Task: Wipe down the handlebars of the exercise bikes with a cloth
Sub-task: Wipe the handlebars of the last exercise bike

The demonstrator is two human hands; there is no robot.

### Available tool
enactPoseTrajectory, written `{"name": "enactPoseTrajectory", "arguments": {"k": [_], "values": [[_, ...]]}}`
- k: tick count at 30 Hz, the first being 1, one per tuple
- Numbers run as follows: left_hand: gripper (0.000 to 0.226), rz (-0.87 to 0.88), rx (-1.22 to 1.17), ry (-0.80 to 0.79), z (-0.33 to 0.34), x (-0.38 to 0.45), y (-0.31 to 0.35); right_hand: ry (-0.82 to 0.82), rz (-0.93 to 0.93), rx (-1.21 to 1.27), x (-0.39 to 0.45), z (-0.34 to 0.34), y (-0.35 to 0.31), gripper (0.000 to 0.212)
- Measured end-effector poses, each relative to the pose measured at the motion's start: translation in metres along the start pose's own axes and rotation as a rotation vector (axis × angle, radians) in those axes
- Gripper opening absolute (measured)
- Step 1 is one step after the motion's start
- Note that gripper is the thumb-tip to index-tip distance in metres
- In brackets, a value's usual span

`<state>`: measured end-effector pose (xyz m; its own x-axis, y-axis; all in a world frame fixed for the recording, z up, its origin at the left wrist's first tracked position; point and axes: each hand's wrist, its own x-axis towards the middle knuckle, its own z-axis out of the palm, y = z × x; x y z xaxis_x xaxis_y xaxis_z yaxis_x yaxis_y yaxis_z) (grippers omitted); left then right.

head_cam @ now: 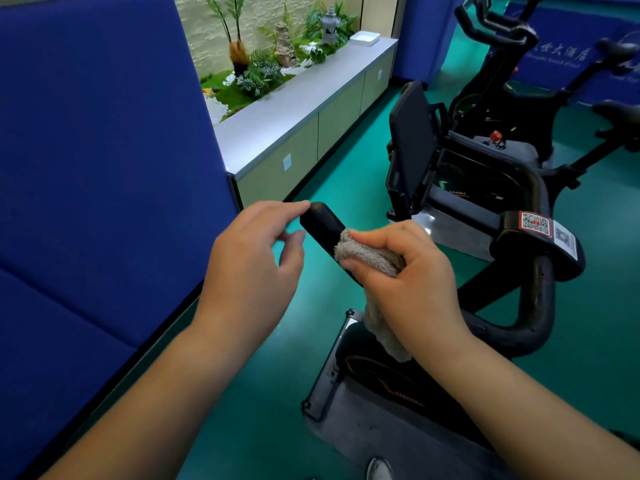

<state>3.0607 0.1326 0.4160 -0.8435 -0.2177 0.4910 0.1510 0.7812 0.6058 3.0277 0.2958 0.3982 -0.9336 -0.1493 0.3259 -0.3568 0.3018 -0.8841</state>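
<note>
A black handlebar [323, 225] of the near exercise bike juts toward me, its rounded end at the centre of the view. My right hand [408, 271] grips a grey-beige terry cloth [367, 254] wrapped round the bar just below that end; the cloth's tail hangs down under my wrist. My left hand [256, 258] hovers at the bar's tip with loosely curved fingers, its index fingertip touching or nearly touching the end and holding nothing. The bar curves on to the right [540, 306] toward a clamp with QR stickers [536, 225].
A blue padded wall [104, 168] fills the left. Behind it runs a grey-topped cabinet [294, 109] with a planted rock garden. A tablet holder [412, 147] stands on the bike. More black bikes [502, 64] stand at the back right on the green floor [263, 393].
</note>
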Motion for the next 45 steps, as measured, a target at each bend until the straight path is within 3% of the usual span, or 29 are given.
{"name": "enactPoseTrajectory", "arguments": {"k": [2,4,7,9,15,18,22,26,32,37,41,45], "values": [[0.019,-0.159,-0.167,-0.027,-0.008,-0.013,0.014,0.006,0.046,0.054,-0.004,0.001,-0.009,0.027],[0.03,-0.31,-0.344,-0.12,-0.016,-0.022,0.022,-0.009,0.09,0.125,-0.012,0.005,-0.014,0.032],[0.043,-0.434,-0.472,-0.29,-0.018,-0.028,0.017,-0.052,0.069,0.107,-0.023,0.016,-0.013,0.03],[0.042,-0.5,-0.561,-0.311,-0.016,-0.029,0.01,-0.088,0.077,0.094,-0.028,0.021,-0.01,0.027],[0.024,-0.625,-0.775,-0.145,-0.015,-0.036,-0.011,-0.224,0.134,0.288,-0.038,0.03,-0.008,0.017],[0.037,-0.753,-0.889,-0.023,-0.005,-0.045,-0.012,-0.153,0.147,0.274,-0.038,0.038,-0.009,0.016],[0.017,-0.868,-0.804,0.061,0.011,-0.058,-0.006,-0.03,0.217,0.216,-0.041,0.046,-0.003,0.015],[0.017,-0.786,-0.823,0.022,0.02,-0.063,0.009,-0.006,0.251,0.259,-0.046,0.049,-0.001,0.019],[0.042,-0.694,-0.711,-0.008,0.025,-0.059,0.006,-0.186,0.211,0.303,-0.044,0.032,-0.009,0.038],[0.042,-0.601,-0.727,0.015,0.028,-0.045,0.007,-0.248,0.042,0.09,-0.02,0.009,-0.013,0.036],[0.031,-0.567,-0.76,0.185,0.035,-0.031,0.01,-0.146,-0.073,0.025,0.0,-0.004,-0.015,0.033],[0.017,-0.594,-0.765,0.341,0.043,-0.02,0.0,-0.13,-0.036,-0.102,0.025,-0.014,-0.009,0.032]]}}
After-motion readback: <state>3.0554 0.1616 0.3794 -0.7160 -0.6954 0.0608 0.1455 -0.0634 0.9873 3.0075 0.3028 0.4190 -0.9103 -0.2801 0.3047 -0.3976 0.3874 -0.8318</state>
